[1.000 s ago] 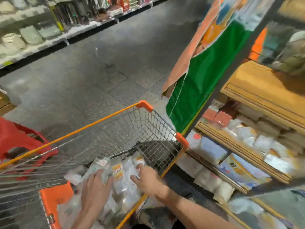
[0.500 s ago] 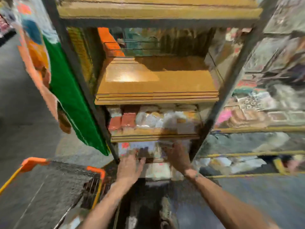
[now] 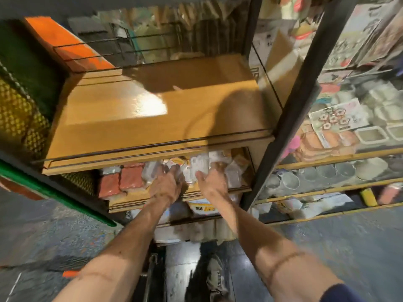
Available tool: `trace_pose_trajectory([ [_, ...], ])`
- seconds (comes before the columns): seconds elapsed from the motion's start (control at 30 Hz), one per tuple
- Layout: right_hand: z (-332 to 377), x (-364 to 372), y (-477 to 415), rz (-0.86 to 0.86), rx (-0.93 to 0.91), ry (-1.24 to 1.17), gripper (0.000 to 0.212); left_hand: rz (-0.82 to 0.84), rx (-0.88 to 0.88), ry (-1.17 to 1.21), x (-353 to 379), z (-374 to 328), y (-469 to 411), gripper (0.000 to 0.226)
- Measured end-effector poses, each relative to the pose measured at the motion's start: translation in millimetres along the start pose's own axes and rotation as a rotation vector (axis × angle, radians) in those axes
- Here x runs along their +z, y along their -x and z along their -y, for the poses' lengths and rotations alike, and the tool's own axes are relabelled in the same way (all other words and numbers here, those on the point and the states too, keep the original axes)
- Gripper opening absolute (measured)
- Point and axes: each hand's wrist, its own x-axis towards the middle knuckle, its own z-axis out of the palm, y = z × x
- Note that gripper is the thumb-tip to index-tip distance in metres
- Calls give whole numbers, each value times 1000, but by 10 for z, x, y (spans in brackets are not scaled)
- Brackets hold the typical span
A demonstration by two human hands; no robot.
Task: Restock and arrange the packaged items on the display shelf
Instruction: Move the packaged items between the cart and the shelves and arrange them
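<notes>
Under the bare wooden board (image 3: 152, 118), on the second shelf (image 3: 220, 191) of the rack, both hands are in among the packets (image 3: 197, 167).

Left hand (image 3: 165, 185) is stretched fwd w/ its back up. Its fingers are bent over a clear packet (image 3: 182, 178) near the shelf front & grip it, tho blur softens the edges.

Right hand (image 3: 212, 182) is just beside it, thumb raised, palm turned inward. Its fingers go in among the white packets & are hidden, so can't tell if they grasp anything or lie loose.

Packets fill the shelf approx side to side:
- Two red packs (image 3: 130, 178) lie flat at the left, touching each other.
- Clear & white ones are in the middle.
- Yellowish ones (image 3: 241, 160) are at the far right, toward the back.

Next shelf down holds a white-and-yellow bag (image 3: 202, 207), seen btwn the two forearms.

A black post (image 3: 294, 118) stands right of the shelf, btwn it & the next bay. In that bay, bowls (image 3: 327, 171) & white tubs (image 3: 370, 136) sit on tiers. A green banner edge (image 3: 54, 192) runs along the left side. A wire rail (image 3: 117, 46) stands at the back of the bare board.
</notes>
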Motion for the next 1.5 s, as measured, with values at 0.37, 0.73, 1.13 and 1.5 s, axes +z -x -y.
trace_pose_trajectory([
  [0.37,49,104,-179,78,46,-112,46,-83,31,48,27,84,-134,41],
  [0.73,468,313,1530,284,-242,-268,29,-290,39,439,-161,1349,1800,36],
  [1.13,924,2432,4037,929,-722,289,57,-475,-850,655,889,3154,4756,53],
  [1.5,567,3332,5163,1101,-953,724,71,-400,-1282,804,1360,3322,5709,58],
])
